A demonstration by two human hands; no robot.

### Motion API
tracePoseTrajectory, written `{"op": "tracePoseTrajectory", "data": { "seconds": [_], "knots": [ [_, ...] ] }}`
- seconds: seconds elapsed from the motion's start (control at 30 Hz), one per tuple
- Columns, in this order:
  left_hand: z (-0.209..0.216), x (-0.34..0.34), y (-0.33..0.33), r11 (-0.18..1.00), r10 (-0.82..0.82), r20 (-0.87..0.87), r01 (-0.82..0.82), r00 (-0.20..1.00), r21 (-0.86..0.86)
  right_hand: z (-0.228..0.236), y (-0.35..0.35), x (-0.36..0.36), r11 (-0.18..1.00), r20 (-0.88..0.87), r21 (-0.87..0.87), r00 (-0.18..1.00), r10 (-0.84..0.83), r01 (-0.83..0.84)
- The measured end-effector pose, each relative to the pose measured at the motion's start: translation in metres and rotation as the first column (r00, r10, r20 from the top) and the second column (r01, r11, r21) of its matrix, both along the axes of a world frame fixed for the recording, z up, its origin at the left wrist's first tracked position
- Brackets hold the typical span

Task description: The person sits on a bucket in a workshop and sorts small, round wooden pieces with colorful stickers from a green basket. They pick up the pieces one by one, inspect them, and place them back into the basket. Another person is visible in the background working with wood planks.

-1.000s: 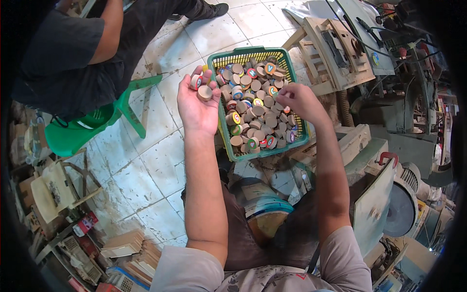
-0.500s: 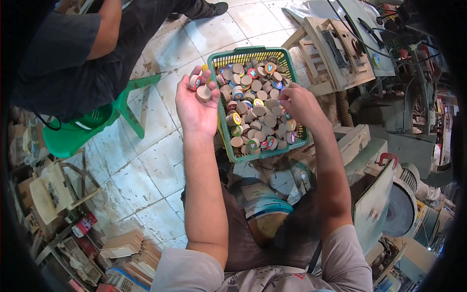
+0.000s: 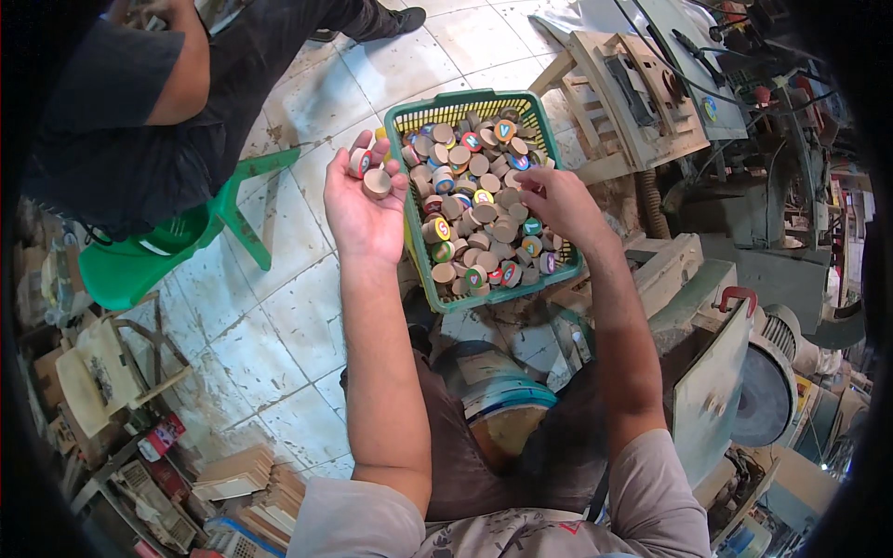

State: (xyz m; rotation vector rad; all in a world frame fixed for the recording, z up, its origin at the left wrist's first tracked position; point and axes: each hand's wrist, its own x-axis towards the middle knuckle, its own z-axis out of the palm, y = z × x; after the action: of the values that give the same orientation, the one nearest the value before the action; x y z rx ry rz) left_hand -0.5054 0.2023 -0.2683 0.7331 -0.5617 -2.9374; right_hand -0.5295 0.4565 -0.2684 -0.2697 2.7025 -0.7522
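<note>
1. Since a moment ago, a teal-faced disc point(image 3: 531, 226) has come plainly into sight just below the right hand point(image 3: 561, 198), while the left hand point(image 3: 366, 209) keeps its 2 discs.
2. From where I stand, the left hand is palm up near the basket's left edge, fingers curled around a red-faced disc point(image 3: 360, 164) and a plain disc point(image 3: 377, 183).
3. Its red-faced disc stands on edge, printed face turned right toward the basket point(image 3: 463, 97), so its short axis lies sideways; the plain disc shows its flat face upward.
4. Over the basket's right half, the right hand bends its fingers down, fingertips drawn close together; I cannot tell whether they pinch anything.
5. Loose discs point(image 3: 485, 213) fill the basket, squat round pieces in matt, wood-like brown, some with glossy coloured faces, tipped every way.
6. Green plastic forms the basket's rim, with yellow lattice walls inside; its long axis runs away from the person, the far end leaning left.
7. Beyond the basket's right edge, a wooden frame point(image 3: 642, 102) crowds close; leftward, tiled floor point(image 3: 298, 316) gives more room, stretching toward a green plastic chair point(image 3: 139, 270).
</note>
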Motion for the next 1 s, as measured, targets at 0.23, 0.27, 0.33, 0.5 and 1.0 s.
{"op": "tracePoseTrajectory", "data": {
  "seconds": [0.23,0.27,0.33,0.5,1.0],
  "knots": [
    [0.003,0.001,0.002,1.0,0.006,0.015,-0.005,1.0,-0.022,-0.003,0.012,0.004,0.98,-0.042,0.2,0.999,-0.007,0.015],
    [0.002,0.001,0.001,1.0,0.003,0.014,-0.003,1.0,-0.02,-0.005,0.01,0.007,0.975,-0.082,0.223,0.996,0.02,-0.001],
    [0.001,0.0,0.002,1.0,-0.003,0.005,0.003,1.0,-0.014,-0.009,0.006,0.012,0.96,-0.162,0.28,0.985,0.055,-0.007],
    [0.0,0.001,0.001,1.0,-0.011,-0.03,0.011,0.999,-0.012,-0.024,0.001,0.015,0.957,-0.29,0.29,0.955,0.07,0.018],
    [0.001,0.0,0.002,1.0,-0.009,-0.004,0.009,1.0,-0.015,-0.016,0.031,0.005,0.916,0.279,-0.333,0.951,-0.131,0.223]
  ]
}}
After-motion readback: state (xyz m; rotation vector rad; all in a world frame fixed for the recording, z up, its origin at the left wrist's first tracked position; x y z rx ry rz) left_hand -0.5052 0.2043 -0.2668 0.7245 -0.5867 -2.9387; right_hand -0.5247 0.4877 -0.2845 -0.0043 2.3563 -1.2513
